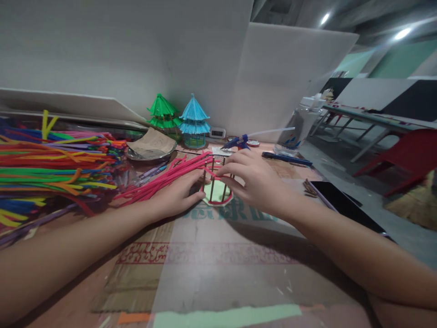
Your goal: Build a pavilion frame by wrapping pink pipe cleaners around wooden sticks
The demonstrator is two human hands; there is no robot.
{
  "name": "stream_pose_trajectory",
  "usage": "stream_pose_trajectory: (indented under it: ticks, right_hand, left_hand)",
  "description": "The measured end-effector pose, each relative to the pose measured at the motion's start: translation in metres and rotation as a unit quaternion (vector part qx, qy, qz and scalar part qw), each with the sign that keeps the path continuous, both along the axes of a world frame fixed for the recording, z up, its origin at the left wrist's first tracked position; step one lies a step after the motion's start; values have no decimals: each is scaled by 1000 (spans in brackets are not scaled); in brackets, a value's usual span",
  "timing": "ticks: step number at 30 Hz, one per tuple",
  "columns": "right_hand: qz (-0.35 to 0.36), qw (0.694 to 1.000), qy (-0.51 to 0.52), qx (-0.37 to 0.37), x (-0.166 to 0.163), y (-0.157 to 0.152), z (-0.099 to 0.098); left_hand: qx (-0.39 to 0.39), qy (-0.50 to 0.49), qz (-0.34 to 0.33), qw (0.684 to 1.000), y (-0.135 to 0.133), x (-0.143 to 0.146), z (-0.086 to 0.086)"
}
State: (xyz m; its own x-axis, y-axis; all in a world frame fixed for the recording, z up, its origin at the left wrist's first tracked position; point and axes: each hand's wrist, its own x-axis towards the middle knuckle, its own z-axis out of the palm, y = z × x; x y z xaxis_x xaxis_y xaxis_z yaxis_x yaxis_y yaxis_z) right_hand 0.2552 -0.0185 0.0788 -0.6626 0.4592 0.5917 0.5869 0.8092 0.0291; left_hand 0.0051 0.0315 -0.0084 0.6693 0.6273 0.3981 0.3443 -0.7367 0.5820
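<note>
A small pavilion frame stands on the table between my hands, with thin brown posts rising from a pale green base rimmed in pink. My left hand steadies its left side, thumb at the base edge and fingers around the posts. At the upper right of the posts, my right hand pinches a pink pipe cleaner that runs across the frame. Its far end is hard to trace. Behind my left hand lies a bundle of pink pipe cleaners.
Many coloured pipe cleaners fill the left side. Behind stand a green model pavilion and a blue one. A blue glue gun, a plastic jar, a dark pen-like tool and a phone lie to the right.
</note>
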Motion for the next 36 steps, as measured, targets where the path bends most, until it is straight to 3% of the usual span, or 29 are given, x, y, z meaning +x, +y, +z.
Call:
stream_pose_trajectory:
  ticks: [7,11,15,17,20,22,30,36]
  right_hand:
    - [-45,993,104,-44,16,-2,29]
    - [-101,978,173,-63,36,13,38]
    - [-189,954,221,-76,53,48,14]
    - [-241,936,200,-158,56,65,-11]
    - [-255,929,177,-203,58,82,-44]
    - [-256,929,165,-211,61,87,-55]
    - [-268,936,124,-193,75,87,-43]
    - [-237,955,53,-171,70,82,-50]
  left_hand:
    - [0,9,8,1000,2,-1,-2]
    - [-14,12,34,999,2,-2,-3]
    - [-37,4,55,998,1,-1,-3]
    - [-46,-5,50,998,1,0,-2]
    - [-50,-22,34,998,0,3,2]
    - [-48,-33,39,998,0,4,3]
    - [-34,-42,62,997,2,3,1]
    - [-46,-36,65,996,3,2,-2]
